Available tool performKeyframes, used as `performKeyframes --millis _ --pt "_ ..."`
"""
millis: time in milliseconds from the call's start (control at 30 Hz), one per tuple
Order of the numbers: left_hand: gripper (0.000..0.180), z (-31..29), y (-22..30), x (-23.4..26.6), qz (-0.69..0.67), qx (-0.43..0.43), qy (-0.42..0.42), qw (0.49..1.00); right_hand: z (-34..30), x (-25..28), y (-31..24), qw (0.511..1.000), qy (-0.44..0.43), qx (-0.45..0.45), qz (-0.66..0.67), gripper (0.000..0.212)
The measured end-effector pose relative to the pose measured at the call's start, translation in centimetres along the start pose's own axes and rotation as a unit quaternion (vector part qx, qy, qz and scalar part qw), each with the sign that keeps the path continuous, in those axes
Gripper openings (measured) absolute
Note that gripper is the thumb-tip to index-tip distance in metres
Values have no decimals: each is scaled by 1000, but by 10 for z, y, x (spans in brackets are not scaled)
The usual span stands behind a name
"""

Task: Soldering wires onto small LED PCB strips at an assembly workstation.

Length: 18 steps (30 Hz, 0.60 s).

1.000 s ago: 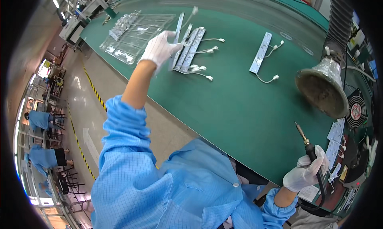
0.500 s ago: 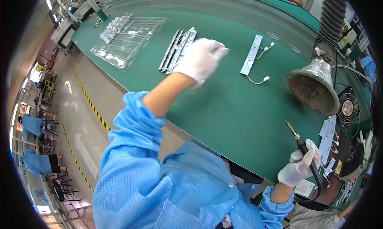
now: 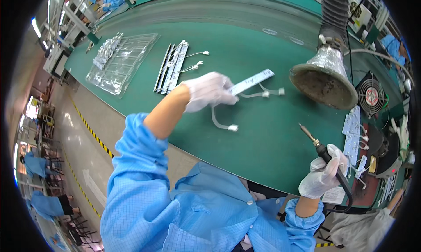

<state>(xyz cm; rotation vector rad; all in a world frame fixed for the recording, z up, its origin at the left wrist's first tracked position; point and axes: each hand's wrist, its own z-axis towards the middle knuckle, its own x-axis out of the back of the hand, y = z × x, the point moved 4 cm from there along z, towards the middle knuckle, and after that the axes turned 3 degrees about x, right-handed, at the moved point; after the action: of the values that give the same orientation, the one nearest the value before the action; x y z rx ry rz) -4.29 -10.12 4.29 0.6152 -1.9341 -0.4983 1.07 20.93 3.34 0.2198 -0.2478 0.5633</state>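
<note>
My gloved left hand (image 3: 210, 91) is closed on the near end of a narrow white circuit board strip (image 3: 252, 81), above the green bench. White wires with plug connectors (image 3: 233, 127) trail from it; the part inside my fingers is hidden. At the lower right, my gloved right hand (image 3: 322, 173) grips a soldering iron (image 3: 323, 152) by its dark handle, its tip pointing up and left, apart from the strip. Left of my left hand lies a group of similar strips (image 3: 177, 67) with wires and dark slots between them.
A clear plastic tray (image 3: 131, 61) bears a pile of white wired parts (image 3: 107, 50) at the far left. A fume extraction hood (image 3: 324, 83) hangs at the right, by a round fan (image 3: 370, 94). More boards (image 3: 352, 135) lie along the right side. The bench edge (image 3: 197, 154) runs before me.
My left hand has moved to the strip and taken hold of it; the strip is now turned and nearer. The soldering iron stays in my right hand. The whole view has shifted slightly.
</note>
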Motion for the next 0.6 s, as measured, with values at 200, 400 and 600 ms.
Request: performKeyframes --millis 200,400,600 --pt "36 -25 17 -55 -256 9 -156 954 -21 5 10 931 -28 -268 244 17" --pt "37 12 55 -93 -267 -75 -117 954 -23 1 4 756 -50 -464 459 25" --pt "30 20 56 -110 -336 -70 -86 935 -16 -1 0 901 -113 -282 309 20"
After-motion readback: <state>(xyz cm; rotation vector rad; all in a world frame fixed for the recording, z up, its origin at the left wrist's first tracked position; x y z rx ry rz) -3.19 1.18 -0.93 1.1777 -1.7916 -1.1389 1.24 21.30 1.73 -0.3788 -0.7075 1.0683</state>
